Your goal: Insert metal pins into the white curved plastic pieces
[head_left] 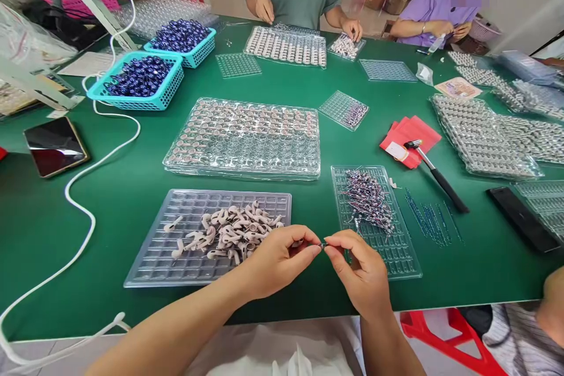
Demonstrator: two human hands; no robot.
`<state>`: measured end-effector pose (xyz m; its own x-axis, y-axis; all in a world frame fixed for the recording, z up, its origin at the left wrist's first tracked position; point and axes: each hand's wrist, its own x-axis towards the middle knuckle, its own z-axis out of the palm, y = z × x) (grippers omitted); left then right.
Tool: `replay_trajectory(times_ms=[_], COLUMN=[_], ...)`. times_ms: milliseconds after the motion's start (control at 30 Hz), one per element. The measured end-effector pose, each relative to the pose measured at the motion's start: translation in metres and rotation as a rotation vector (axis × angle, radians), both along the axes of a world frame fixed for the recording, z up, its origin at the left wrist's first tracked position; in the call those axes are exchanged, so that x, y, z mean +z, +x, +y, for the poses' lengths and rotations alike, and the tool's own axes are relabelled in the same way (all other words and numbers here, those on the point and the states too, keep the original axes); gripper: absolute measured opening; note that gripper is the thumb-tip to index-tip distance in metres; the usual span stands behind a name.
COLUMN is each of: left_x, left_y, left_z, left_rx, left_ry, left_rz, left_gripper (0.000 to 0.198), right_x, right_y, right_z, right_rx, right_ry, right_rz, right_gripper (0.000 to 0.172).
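Note:
My left hand (277, 261) and my right hand (359, 270) meet fingertip to fingertip above the green table's (110, 188) near edge. Both pinch a tiny dark part (324, 245) between thumb and forefinger; its shape is too small to make out. Just left of my left hand a clear plastic tray (176, 258) holds a heap of several pale pinkish curved pieces (233, 229). Right of my right hand a smaller clear tray (396, 252) carries a pile of thin wired components (368, 197).
A large clear tray stack (247, 138) lies mid-table. Two teal baskets (136, 82) of dark blue beads sit far left, near a phone (55, 145) and a white cable (79, 200). Red paper (412, 135), a black-handled tool (438, 176) and more trays lie right. Two other people work at the far edge.

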<state>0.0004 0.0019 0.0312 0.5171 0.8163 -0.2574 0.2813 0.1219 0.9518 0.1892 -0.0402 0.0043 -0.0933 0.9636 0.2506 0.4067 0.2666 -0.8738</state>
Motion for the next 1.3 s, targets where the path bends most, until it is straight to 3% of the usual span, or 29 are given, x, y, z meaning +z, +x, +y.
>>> replay_trajectory(times_ms=[233,467,600,733,867,1300], left_x=[-0.004,-0.007,-0.004,-0.004,-0.009,-0.008], left_y=[-0.003,-0.004,-0.004,-0.005,-0.007,-0.008], left_z=[0.002,0.003,0.004,0.005,0.007,0.003], left_rx=[-0.041,-0.025,0.002,-0.006,-0.025,-0.038], left_ry=[0.225,0.337,0.273,-0.023,-0.246,-0.261], left_rz=[0.091,0.143,0.113,-0.017,-0.142,-0.198], left_gripper=[0.022,0.018,0.018,0.023,0.024,0.023], right_x=[-0.003,-0.007,-0.010,-0.006,0.000,-0.004], right_y=[-0.003,-0.005,-0.005,-0.007,-0.007,-0.003], right_z=[0.002,0.002,0.002,0.002,0.001,-0.003], right_rx=[0.043,0.037,0.028,0.020,0.026,0.037], right_ry=[0.251,0.250,0.300,0.276,0.127,-0.062], right_rz=[-0.117,-0.194,-0.266,-0.230,-0.108,0.168], right_gripper=[0.032,0.026,0.026,0.019,0.011,0.011])
